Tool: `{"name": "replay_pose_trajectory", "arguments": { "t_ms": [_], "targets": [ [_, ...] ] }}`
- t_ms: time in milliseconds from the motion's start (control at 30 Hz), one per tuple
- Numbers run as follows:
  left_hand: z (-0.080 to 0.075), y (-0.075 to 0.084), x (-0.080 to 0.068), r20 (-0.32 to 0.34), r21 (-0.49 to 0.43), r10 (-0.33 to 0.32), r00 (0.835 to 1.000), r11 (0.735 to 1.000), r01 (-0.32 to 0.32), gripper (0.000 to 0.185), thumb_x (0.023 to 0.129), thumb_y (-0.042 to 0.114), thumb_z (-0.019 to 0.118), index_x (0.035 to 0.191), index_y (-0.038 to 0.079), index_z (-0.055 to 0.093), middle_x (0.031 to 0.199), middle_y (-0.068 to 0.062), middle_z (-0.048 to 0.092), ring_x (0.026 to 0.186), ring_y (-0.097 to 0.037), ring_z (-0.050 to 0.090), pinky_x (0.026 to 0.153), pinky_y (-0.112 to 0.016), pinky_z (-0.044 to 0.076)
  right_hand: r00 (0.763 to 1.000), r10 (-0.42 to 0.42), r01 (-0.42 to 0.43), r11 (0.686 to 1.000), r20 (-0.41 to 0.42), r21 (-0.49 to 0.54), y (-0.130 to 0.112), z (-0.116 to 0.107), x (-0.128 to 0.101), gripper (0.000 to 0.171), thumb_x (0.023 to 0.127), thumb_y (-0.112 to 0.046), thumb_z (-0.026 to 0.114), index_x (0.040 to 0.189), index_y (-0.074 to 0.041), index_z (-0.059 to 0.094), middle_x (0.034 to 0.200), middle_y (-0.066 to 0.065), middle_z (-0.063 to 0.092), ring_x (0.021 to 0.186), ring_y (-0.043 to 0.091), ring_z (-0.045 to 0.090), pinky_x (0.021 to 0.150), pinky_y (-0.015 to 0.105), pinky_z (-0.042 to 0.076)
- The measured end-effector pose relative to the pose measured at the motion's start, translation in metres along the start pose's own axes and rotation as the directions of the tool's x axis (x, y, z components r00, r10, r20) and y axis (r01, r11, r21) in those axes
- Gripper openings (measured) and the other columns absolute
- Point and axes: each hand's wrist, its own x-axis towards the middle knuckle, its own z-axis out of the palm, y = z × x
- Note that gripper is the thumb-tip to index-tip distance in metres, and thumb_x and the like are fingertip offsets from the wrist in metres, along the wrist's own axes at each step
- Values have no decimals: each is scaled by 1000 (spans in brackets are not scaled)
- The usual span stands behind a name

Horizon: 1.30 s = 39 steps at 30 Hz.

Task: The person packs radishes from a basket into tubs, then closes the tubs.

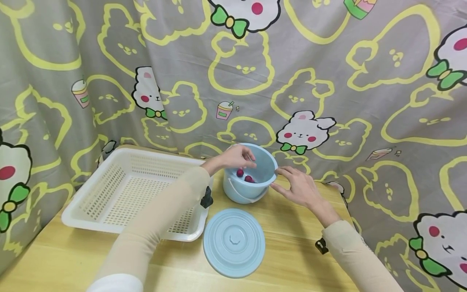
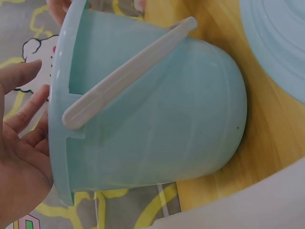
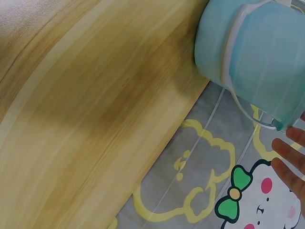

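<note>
A light blue bucket (image 1: 238, 194) with a pale handle (image 1: 243, 198) stands upright on the table. Two small dark red balls (image 1: 249, 179) lie inside it. Over the bucket's mouth hovers my left hand (image 1: 236, 157), its fingers loosely bent and nothing visible in them. In the left wrist view the left thumb and fingers spread beside the rim (image 2: 61, 100). My right hand (image 1: 300, 187) is at the bucket's right side, fingertips right at the rim. The right wrist view has its fingers (image 3: 288, 152) nearly straight. Flat on the wood in front lies a round blue lid (image 1: 234, 263).
A white perforated plastic basket (image 1: 69, 215) stands to the left of the bucket, partly covered by my left sleeve. Behind the wooden table (image 1: 292, 255) hangs a grey curtain (image 1: 182, 61) with cartoon animals, close to the back edge.
</note>
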Motion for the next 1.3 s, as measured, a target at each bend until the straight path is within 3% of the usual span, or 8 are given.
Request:
{"name": "replay_pose_trajectory", "arguments": {
  "t_ms": [333, 567, 867, 1300],
  "targets": [
    [-8, 6, -12, 5, -20, 61, 998, 998, -61, 22, 95, 21, 78, 110, 7, 74, 97, -10, 77, 72, -11, 69, 69, -22, 55, 1000, 2, -2, 1000, 6, -5, -2, -1, 0, 59, 95, -60, 70, 135, -17, 70, 138, 10, 71, 121, 36, 71, 84, 55, 63],
    [-16, 7, -24, -2, 19, 96, 995, 995, -96, 23, 95, 21, 77, 112, 4, 74, 98, -10, 77, 86, -22, 74, 75, -22, 56, 1000, -5, 5, 1000, -1, -13, -2, -1, 0, 58, 95, -60, 70, 135, -17, 71, 137, 9, 71, 120, 35, 72, 83, 54, 63],
    [-21, 12, -39, -12, 34, 138, 990, 990, -138, 24, 95, 22, 76, 112, 4, 75, 99, -8, 77, 92, -18, 75, 82, -26, 61, 1000, -4, 5, 1000, 13, -19, -2, -3, -1, 59, 96, -60, 70, 136, -17, 70, 140, 11, 70, 122, 37, 71, 84, 55, 63],
    [-17, 33, -79, -70, 103, 184, 980, 979, -176, 23, 97, 24, 76, 112, 7, 73, 99, -6, 77, 89, -16, 75, 86, -28, 61, 998, -51, 51, 999, -44, -12, -11, -14, -12, 59, 95, -56, 72, 139, -17, 69, 140, 9, 70, 121, 37, 71, 83, 56, 62]
  ]
}}
